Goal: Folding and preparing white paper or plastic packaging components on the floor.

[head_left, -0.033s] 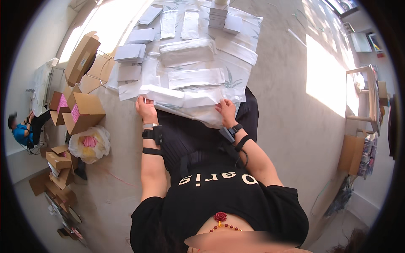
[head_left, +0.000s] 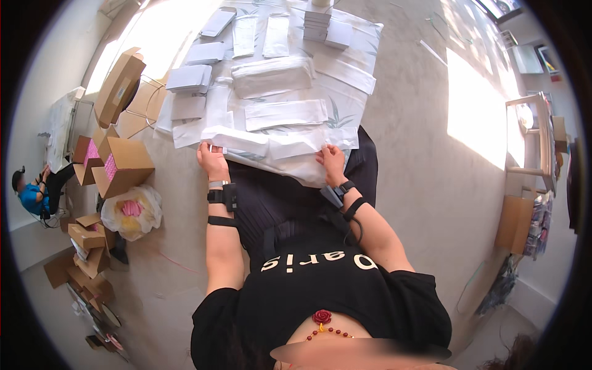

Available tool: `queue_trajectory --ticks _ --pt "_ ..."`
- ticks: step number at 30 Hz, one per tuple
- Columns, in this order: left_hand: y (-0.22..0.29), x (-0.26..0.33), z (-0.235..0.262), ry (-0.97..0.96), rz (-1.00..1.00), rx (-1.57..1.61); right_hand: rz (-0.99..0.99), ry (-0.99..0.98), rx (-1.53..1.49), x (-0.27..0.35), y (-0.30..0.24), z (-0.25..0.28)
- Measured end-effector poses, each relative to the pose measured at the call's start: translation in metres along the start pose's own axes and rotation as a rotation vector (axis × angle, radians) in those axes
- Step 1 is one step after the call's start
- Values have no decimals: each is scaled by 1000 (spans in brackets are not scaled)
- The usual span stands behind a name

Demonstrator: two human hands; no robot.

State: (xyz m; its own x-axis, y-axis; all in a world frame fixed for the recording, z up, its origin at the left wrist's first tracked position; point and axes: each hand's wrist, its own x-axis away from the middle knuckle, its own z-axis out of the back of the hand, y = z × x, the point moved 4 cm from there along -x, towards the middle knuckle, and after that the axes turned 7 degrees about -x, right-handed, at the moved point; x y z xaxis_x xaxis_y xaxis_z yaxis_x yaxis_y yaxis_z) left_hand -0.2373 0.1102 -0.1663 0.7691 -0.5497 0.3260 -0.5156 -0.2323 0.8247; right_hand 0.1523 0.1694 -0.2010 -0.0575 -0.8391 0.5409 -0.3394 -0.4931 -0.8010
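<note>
A long, thin white strip (head_left: 237,138), which looks like paper or a flat sleeve, lies along the near edge of the cloth-covered table (head_left: 340,117). My left hand (head_left: 213,161) is closed at the strip's left end, palm partly up, with a small white edge showing between the fingers. At its right end my right hand (head_left: 332,161) pinches the edge between thumb and fingers. Just beyond it rests another flat white sleeve (head_left: 286,114). Farther back lies a thick stack of white sleeves (head_left: 273,76). The strip's exact kind is hard to make out.
White folded boxes (head_left: 189,78) stand in piles along the table's left side. More white stacks (head_left: 316,26) are at the far right. Open cartons (head_left: 126,166) and a plastic bag (head_left: 131,213) of pink things sit on the floor at left. A person (head_left: 34,192) sits beyond them.
</note>
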Motion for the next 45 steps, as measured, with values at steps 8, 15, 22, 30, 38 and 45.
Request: queue_trajectory --ticks 8,15,22,30,38,45 --pt "19 -11 7 102 -133 -26 83 31 247 -1 -4 9" --pt "-47 55 -4 222 164 -384 179 68 416 -4 -3 21" --pt "-83 82 -25 48 -288 -1484 220 51 468 -3 -8 18" --pt "-90 84 -36 -13 -490 -1741 256 49 483 -1 -7 14" --pt "-89 74 -19 -7 -495 -1493 309 4 540 0 -4 5" --pt "-81 79 -26 49 -453 -1313 378 25 557 -6 3 7"
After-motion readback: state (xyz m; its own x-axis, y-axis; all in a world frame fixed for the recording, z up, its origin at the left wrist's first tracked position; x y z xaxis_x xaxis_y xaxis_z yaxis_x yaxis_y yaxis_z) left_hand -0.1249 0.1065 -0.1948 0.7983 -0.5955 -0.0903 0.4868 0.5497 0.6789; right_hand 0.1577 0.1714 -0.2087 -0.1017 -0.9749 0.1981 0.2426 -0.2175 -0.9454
